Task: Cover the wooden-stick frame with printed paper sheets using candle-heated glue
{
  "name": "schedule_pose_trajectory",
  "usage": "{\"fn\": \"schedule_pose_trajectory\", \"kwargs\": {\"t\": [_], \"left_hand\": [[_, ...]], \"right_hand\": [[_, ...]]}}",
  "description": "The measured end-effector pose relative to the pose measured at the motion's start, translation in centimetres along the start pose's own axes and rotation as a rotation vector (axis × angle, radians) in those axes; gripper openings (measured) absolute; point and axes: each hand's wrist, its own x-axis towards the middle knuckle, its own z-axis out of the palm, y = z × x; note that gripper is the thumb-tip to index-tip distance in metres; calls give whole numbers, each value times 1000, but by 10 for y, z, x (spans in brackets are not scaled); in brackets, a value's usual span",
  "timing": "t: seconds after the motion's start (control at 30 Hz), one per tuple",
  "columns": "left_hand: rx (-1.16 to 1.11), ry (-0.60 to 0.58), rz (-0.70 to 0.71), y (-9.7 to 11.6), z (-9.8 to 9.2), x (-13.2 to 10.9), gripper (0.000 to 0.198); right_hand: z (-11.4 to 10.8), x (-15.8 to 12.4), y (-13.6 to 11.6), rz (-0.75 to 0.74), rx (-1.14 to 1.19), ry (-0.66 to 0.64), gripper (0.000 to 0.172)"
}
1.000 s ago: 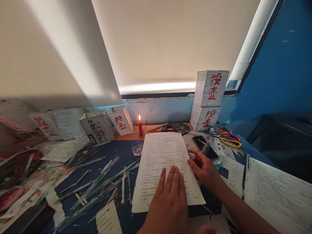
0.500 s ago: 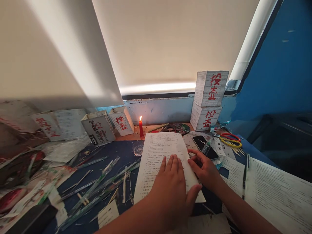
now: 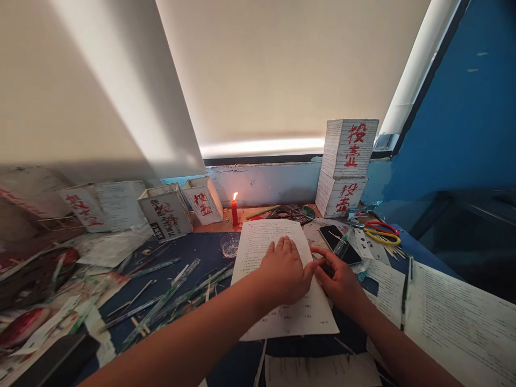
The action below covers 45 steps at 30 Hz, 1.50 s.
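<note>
A printed paper sheet [image 3: 288,327] covers the middle of the desk. Flat on its upper half lies my left hand [image 3: 284,269], palm down, fingers stretched forward and thumb out toward the right edge. At that edge my right hand [image 3: 341,279] has its fingers curled, the thumb and fingertips closed on the sheet's border. Just behind the right hand, a dark phone [image 3: 336,242] lies with clear plastic on top. A lit red candle [image 3: 234,212] stands upright beyond the sheet's top left corner, beside a small clear dish [image 3: 230,245].
Two stacked paper-covered boxes [image 3: 345,166] with red characters stand at the back right; several more paper boxes [image 3: 164,212] line the back left. Scissors [image 3: 381,234] rest near the phone. Plastic strips and sticks [image 3: 161,301] litter the left, and more printed sheets [image 3: 459,317] lie right.
My left hand has slid forward and its forearm now slants in more from the left. The sheet's lower left part has shifted right. My right hand stays at the edge.
</note>
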Motion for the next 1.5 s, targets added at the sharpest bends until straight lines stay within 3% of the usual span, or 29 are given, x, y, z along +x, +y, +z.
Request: {"fn": "schedule_pose_trajectory", "kwargs": {"t": [0.27,0.47,0.6,0.77,0.97,1.1,1.23,1.5], "left_hand": [[26,52,-38,-16,1,34,85],[38,93,-41,-20,9,37,80],[37,116,-17,-14,15,19,83],[6,127,43,7,22,-23,86],[-105,0,18,35,27,-62,87],[-120,-58,30,40,33,-72,94],[-73,-38,84,38,42,-78,99],[77,121,126,40,46,-86,97]], "right_hand": [[1,0,-3,10,-13,14,45],[1,-2,-7,5,-25,14,44],[2,-2,-9,-5,-32,23,45],[3,-1,-8,-15,-25,27,45],[4,-2,-7,-15,-14,17,43],[4,-2,-6,-11,-14,22,43],[4,-2,-5,-3,-20,24,43],[4,-3,-7,16,-18,20,44]]}}
